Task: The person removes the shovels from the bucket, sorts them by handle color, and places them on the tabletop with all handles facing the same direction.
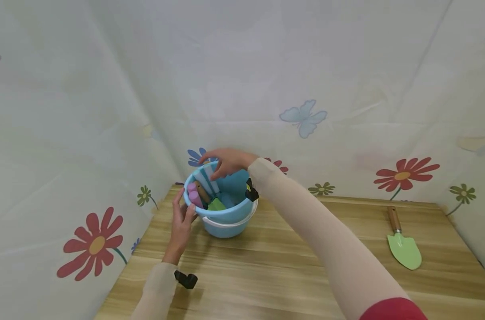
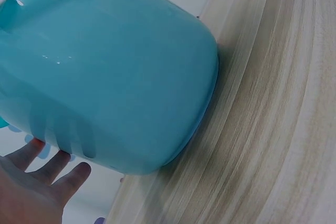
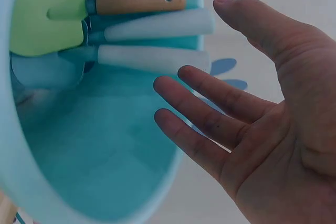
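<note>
Head view: your left hand (image 1: 181,222) is up against the side of the blue bucket (image 1: 226,218), thumb at the rim, while your right hand (image 1: 231,161) hangs over the opening, nothing in it. Green trowel (image 1: 404,251) lies on the table (image 1: 242,275), way right of that hand.

Left wrist: your fingers are pretty straight beside the bucket wall.

Right wrist: fingers spread by two white handles (image 3: 152,59), can't tell if they touch; a wooden handle (image 3: 139,0) sits near your thumb.

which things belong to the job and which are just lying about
Likely the job: blue bucket, touched by the left hand; pale-handled tools and green trowel inside, near the right hand.
Lying apart: second trowel, untouched on the table, though possibly wanted too.
</note>
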`<state>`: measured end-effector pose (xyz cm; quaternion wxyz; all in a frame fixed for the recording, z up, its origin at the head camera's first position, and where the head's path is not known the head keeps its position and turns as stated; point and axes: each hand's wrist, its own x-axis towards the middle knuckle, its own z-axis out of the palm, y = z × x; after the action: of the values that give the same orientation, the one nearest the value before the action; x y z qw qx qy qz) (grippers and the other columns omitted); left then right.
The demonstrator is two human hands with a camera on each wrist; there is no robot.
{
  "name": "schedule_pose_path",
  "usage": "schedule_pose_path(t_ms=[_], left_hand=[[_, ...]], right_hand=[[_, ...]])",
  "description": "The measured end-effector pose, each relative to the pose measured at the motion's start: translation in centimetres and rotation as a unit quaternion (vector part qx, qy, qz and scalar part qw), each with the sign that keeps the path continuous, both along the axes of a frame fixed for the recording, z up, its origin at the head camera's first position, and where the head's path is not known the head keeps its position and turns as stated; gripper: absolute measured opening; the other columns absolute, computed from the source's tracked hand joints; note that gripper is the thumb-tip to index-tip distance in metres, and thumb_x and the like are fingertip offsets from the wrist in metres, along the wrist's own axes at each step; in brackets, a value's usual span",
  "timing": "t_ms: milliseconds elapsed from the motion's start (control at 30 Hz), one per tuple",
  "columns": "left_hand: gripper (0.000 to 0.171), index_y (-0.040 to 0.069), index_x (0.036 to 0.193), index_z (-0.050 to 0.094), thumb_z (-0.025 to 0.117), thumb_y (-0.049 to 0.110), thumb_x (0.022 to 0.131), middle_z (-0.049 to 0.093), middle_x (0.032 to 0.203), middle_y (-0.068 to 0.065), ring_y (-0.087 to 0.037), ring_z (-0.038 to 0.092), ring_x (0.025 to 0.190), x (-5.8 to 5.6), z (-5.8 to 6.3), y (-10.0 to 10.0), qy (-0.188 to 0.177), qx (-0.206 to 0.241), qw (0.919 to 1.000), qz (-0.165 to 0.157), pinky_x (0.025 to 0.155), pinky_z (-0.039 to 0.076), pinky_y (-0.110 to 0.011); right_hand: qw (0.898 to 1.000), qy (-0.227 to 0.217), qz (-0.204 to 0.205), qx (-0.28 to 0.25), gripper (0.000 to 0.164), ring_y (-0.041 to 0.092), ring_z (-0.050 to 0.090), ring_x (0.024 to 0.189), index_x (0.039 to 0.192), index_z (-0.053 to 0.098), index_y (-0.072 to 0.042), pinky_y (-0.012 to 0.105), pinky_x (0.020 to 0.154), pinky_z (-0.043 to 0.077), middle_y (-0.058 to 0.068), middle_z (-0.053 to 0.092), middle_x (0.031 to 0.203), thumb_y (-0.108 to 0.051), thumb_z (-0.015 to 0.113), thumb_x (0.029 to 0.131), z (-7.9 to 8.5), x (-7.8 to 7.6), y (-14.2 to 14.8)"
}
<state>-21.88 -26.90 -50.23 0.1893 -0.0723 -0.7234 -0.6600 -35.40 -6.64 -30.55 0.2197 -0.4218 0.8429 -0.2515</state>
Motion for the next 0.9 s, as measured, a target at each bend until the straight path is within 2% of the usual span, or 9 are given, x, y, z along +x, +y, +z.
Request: schedule_pose_path(t_ms=[300, 467, 667, 767, 900], left_hand=[[0.057, 0.033, 0.162, 0.02, 0.046, 0.029, 0.111, 0.032, 0.162, -0.007, -0.033, 0.039, 0.143, 0.0, 0.1, 0.3, 0.001, 0.001, 1.0, 0.004, 0.107, 0.042, -0.064], [0.057, 0.032, 0.162, 0.021, 0.047, 0.029, 0.111, 0.032, 0.162, -0.006, -0.032, 0.039, 0.144, -0.1, 0.0, 0.5, 0.004, 0.01, 0.9999, 0.0, 0.106, 0.042, -0.065], [0.058, 0.029, 0.163, 0.019, 0.046, 0.027, 0.111, 0.032, 0.162, -0.01, -0.034, 0.039, 0.144, -0.1, -0.1, 0.7, 0.008, 0.008, 0.9999, -0.004, 0.106, 0.042, -0.065], [0.058, 0.029, 0.163, 0.019, 0.045, 0.026, 0.111, 0.033, 0.161, -0.011, -0.034, 0.039, 0.143, -0.1, -0.1, 0.9, 0.011, 0.009, 0.9999, -0.005, 0.106, 0.043, -0.063], [0.058, 0.028, 0.163, 0.02, 0.046, 0.024, 0.111, 0.034, 0.161, -0.009, -0.031, 0.04, 0.143, 0.0, -0.1, 1.1, 0.013, 0.01, 0.9999, -0.002, 0.105, 0.047, -0.055]], right_hand=[[1.0, -0.022, 0.009, 0.006, 0.057, 0.024, 0.064, 0.115, 0.149, 0.051, -0.023, 0.046, 0.097, 0.056, 0.014, 0.05, 0.15, -0.019, 0.073, 0.097, -0.4, 0.9, -1.5], [0.999, -0.03, 0.006, 0.02, 0.053, 0.024, 0.064, 0.115, 0.146, 0.053, -0.025, 0.044, 0.096, 0.056, 0.014, 0.052, 0.148, -0.015, 0.072, 0.098, -1.0, 1.0, -2.0], [0.999, -0.029, 0.016, 0.028, 0.052, 0.024, 0.063, 0.115, 0.146, 0.055, -0.024, 0.041, 0.095, 0.056, 0.012, 0.046, 0.154, -0.014, 0.072, 0.098, -1.6, 1.0, -2.3], [0.999, -0.026, 0.025, 0.028, 0.051, 0.023, 0.065, 0.111, 0.145, 0.056, -0.022, 0.041, 0.093, 0.057, 0.013, 0.046, 0.153, -0.012, 0.072, 0.097, -1.9, 1.1, -2.5], [0.999, -0.011, 0.028, 0.029, 0.048, 0.022, 0.069, 0.098, 0.141, 0.06, -0.022, 0.036, 0.083, 0.059, 0.013, 0.053, 0.145, -0.011, 0.074, 0.096, -2.4, 1.0, -2.9]])
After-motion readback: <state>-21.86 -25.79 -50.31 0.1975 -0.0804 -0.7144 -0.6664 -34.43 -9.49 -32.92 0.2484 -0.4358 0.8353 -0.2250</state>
